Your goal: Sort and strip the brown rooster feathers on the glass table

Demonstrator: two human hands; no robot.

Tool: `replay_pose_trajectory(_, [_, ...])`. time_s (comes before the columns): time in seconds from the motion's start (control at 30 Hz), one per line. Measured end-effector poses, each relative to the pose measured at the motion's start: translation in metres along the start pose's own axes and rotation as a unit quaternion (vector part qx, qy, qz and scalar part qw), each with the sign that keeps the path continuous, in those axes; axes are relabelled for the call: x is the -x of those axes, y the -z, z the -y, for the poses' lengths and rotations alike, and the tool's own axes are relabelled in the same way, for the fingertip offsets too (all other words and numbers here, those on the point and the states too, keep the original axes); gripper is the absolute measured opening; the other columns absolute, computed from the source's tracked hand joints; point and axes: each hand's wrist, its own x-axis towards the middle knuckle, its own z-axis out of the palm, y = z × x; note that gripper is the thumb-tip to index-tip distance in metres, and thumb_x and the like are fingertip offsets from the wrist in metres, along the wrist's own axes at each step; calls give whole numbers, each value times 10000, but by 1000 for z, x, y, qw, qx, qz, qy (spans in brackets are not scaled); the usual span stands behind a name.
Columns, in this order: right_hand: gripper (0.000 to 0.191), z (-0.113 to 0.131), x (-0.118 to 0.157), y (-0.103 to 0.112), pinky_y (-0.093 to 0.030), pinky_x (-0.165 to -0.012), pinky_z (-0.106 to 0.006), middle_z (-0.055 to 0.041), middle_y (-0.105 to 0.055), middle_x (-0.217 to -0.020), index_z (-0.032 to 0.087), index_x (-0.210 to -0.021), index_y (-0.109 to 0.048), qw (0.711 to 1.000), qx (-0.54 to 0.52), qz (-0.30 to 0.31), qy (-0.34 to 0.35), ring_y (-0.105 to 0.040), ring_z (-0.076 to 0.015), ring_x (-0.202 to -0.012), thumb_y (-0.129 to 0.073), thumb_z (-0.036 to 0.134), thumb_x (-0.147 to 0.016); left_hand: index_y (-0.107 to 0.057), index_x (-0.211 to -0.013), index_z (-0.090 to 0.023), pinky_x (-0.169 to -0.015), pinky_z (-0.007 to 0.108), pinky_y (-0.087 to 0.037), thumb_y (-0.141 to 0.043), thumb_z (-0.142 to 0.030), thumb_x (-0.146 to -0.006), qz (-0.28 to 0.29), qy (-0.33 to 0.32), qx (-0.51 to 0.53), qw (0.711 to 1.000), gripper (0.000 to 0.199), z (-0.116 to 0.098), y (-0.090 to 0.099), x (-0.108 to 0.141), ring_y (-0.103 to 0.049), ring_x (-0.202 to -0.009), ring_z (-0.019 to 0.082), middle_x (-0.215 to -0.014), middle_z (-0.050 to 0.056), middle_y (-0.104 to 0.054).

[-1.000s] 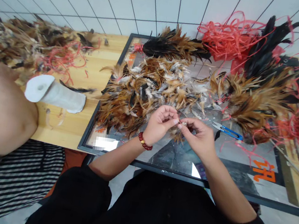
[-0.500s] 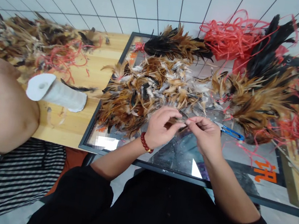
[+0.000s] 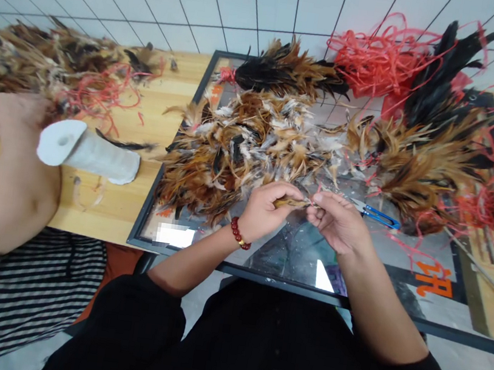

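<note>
My left hand (image 3: 266, 209), with a dark red bead bracelet at the wrist, is closed around a small brown feather (image 3: 289, 204). Thumb and fingers of my right hand (image 3: 343, 224) pinch together at the quill end of that feather, close to the left fingertips. Just beyond the hands spreads a loose pile of brown, white and black feathers (image 3: 237, 153). Blue-handled thread snips (image 3: 380, 216) lie beside my right hand on the glass-topped board (image 3: 274, 256). Part of the feather is hidden by my fingers.
Behind the pile lies a tied feather bundle (image 3: 285, 74). A heap of red plastic ribbon (image 3: 379, 62) and larger feathers (image 3: 434, 162) stand at the right. Leftward are a white spool (image 3: 104, 156) and a co-worker's arm (image 3: 18, 177). A tiled wall (image 3: 276, 5) closes the back.
My right hand has turned, its curled fingers now showing below the thumb. The brown feather shows more plainly between my hands. The co-worker's arm has shifted to the right.
</note>
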Motion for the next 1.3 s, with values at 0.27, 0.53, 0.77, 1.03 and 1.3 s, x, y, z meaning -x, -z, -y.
replay_pose_trajectory(0.27, [157,-20,8,-2,-551,-718,-285,-19,-729,-805,208,-814,-757,898,214,-104,370,-657,-136,-722,-787,362,-810,-602,-1344,-222,-848,286,-587,-626,-210,-932,-32,-97,-22,995,413,-21,-5,6,-707,-938,145,-1279,116,-672])
replay_pose_trajectory(0.53, [148,-15,7,-9,-480,-562,-222,22,-670,-664,218,-717,-742,965,76,-26,248,-567,-87,-575,-856,311,-700,-751,-942,-169,-846,290,-581,-696,-274,-901,-11,50,140,989,126,2,-14,0,-711,-927,152,-959,83,-754])
replay_pose_trajectory(0.77, [214,-7,5,-9,-362,-463,-202,53,-539,-494,214,-637,-732,990,15,-13,140,-439,-63,-472,-894,338,-574,-750,-861,-162,-794,270,-556,-724,-283,-868,57,123,207,969,124,1,-14,0,-696,-874,138,-944,84,-737])
replay_pose_trajectory(1.03, [228,-10,6,-11,-337,-463,-222,54,-546,-503,211,-660,-715,988,44,-2,145,-417,-67,-467,-882,356,-603,-761,-783,-183,-819,296,-540,-781,-366,-822,82,159,240,954,188,1,-15,-1,-685,-819,137,-847,49,-737])
replay_pose_trajectory(1.3, [350,-7,6,-10,-307,-458,-214,77,-453,-483,209,-641,-663,988,-8,-14,154,-365,-58,-474,-927,422,-552,-762,-830,-188,-843,304,-529,-740,-417,-855,37,199,255,946,232,3,-15,0,-670,-833,137,-868,45,-742])
